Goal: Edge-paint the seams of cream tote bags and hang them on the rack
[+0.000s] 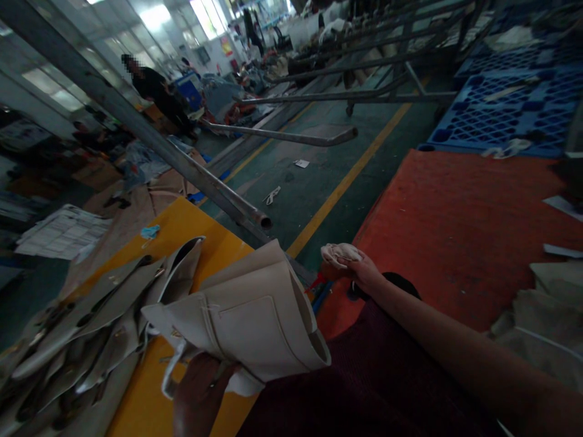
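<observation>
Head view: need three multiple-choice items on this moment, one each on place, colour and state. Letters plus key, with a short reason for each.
1. In the head view, where is the pile of cream bags relative to the bag held in the left hand?
A. To its right
B. Directly behind it
C. To its left

2. What colour is the table top under the pile?
A. Yellow
B. Blue
C. Red

3. What state is the right hand in?
A. Empty and open
B. Holding something
C. Out of view

Key:
1. C: the pile fills the lower left of the view.
2. A: yellow shows beside and beyond the bags.
3. B: it grips a crumpled rag.
</observation>
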`<state>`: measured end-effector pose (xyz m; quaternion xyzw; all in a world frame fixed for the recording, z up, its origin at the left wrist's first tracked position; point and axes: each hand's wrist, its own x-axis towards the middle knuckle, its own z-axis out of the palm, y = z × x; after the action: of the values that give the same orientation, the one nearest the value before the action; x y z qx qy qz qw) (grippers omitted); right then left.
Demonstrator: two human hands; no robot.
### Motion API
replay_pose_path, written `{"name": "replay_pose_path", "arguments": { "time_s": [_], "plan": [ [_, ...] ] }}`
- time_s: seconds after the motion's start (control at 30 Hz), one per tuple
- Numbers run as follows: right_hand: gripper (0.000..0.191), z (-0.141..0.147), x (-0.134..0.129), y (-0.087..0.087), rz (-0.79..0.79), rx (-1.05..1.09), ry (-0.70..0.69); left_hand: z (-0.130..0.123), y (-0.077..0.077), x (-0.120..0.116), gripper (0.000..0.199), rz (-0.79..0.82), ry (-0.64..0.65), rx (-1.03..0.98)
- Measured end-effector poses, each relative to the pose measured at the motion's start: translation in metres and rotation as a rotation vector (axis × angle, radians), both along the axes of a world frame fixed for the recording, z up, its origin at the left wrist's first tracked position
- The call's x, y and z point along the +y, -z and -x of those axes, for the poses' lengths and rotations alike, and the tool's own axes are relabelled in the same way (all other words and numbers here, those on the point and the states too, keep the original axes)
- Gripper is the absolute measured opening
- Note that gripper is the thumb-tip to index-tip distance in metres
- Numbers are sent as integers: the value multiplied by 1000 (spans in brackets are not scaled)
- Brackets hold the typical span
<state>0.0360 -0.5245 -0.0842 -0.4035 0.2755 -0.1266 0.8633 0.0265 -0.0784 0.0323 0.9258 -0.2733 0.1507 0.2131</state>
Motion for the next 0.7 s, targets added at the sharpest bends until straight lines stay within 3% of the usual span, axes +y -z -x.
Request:
{"name": "replay_pose_path", "arguments": {
  "time_s": [0.37,0.7],
  "plan": [
    [69,60,13,-23,-128,164,-57,0,1,4,42,-5,120,-60],
    [64,85,18,-36,-170,165,24,6,-2,-10,53,49,32,-100]
  ]
}}
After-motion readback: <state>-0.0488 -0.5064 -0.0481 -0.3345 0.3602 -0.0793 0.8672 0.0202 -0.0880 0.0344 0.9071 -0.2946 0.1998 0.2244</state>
